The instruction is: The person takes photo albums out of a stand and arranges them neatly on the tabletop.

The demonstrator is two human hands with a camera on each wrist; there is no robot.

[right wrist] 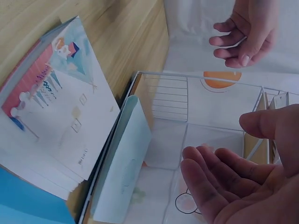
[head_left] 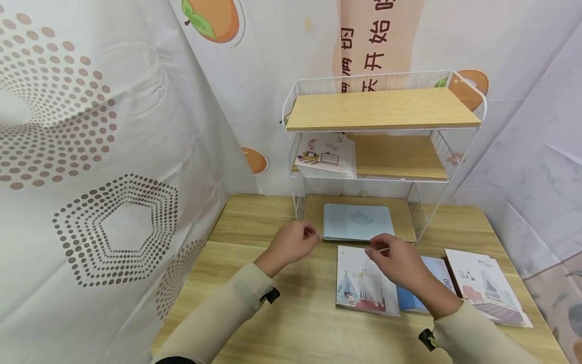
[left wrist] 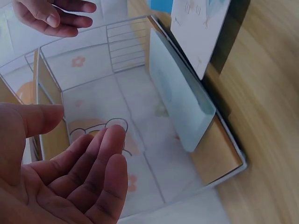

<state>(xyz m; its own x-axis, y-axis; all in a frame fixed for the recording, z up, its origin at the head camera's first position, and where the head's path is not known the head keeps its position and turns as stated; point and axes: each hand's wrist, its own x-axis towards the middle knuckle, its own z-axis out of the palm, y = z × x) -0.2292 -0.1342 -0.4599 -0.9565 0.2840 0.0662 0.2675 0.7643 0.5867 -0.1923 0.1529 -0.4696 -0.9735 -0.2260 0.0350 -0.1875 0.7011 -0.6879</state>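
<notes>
left hand (head_left: 294,243), right hand (head_left: 397,259) hover apart near pale-blue book's (head_left: 356,222) edge

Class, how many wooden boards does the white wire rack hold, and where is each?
3: the top board, the middle board, and the bottom board beneath the pale blue book. None seems hidden.

- left sleeve (head_left: 223,313): pale cream, plain cloth, long, ending at the wrist;
- small black fitting (head_left: 270,296) at its cuff, on the right side;
- black band (head_left: 175,360) across its near end, partly cut off by the view;
- right sleeve (head_left: 477,333): matching cream, also long;
- dark fitting (head_left: 426,339) at the left of its cuff, with a yellow-green fleck;
- each hand (head_left: 293,242) bare
</notes>
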